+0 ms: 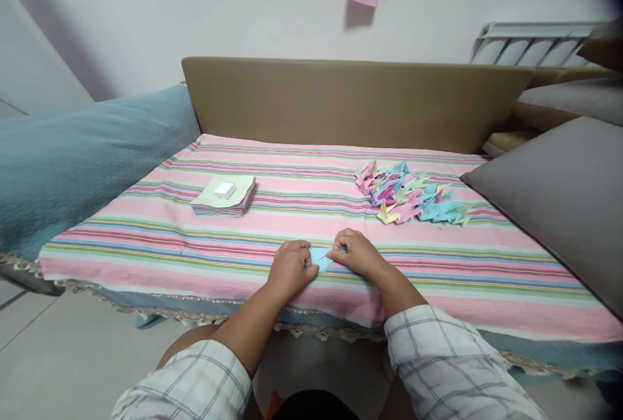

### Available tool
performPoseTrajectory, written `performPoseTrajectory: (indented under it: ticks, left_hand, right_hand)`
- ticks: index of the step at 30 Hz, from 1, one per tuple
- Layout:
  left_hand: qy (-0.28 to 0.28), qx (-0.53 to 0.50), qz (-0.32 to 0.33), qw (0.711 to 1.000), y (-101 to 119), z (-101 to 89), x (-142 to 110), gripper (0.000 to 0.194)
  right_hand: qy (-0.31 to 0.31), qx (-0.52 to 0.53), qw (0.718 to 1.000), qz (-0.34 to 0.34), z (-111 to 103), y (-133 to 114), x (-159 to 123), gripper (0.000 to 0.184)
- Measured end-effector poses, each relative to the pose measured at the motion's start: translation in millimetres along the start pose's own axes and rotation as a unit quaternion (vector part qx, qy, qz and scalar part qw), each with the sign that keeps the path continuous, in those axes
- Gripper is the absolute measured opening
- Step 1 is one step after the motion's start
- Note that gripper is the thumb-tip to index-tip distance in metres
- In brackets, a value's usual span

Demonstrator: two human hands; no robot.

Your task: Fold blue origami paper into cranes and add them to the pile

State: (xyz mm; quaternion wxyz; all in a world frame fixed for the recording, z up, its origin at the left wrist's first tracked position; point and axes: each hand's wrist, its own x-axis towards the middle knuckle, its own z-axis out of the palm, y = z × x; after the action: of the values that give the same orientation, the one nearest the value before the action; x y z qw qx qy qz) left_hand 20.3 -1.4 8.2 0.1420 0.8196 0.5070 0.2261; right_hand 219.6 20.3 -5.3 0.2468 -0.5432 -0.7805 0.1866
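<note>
A small folded piece of light blue paper [319, 258] lies on the striped cloth [160, 245] near the seat's front edge. At its left side, my left hand [293, 265] pinches it between thumb and bent fingers. My right hand [356, 252] grips the paper's right part with thumb and forefinger, the other fingers curled. Parts of the paper are hidden under the fingers. Beyond my right hand sits a cluster of folded paper cranes [403, 193] in pink, blue, purple, yellow and green.
To the left is a stack of square coloured paper [246, 198] with a small white box [224, 190] on top. A grey cushion [559, 193] leans at the right, a blue-covered armrest [97, 154] at the left. The brown backrest [341, 102] runs behind.
</note>
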Motion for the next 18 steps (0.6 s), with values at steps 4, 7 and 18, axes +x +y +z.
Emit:
performPoseTrajectory:
  ticks: [4,7,18]
  left_hand:
    - [0.009,0.007,0.005,1.0,1,-0.6,-1,0.008]
    - [0.031,0.017,0.026,0.999,2,0.7,-4,0.016]
    - [0.008,0.131,0.154,0.979,-1,12.5,-13,0.023]
  right_hand:
    - [0.01,0.008,1.0,-0.004,2,3,1,0.017]
    - [0.014,0.036,0.999,-0.023,1,6,1,0.018]
    - [0.015,0.037,0.998,-0.049,-1,10,2,0.018]
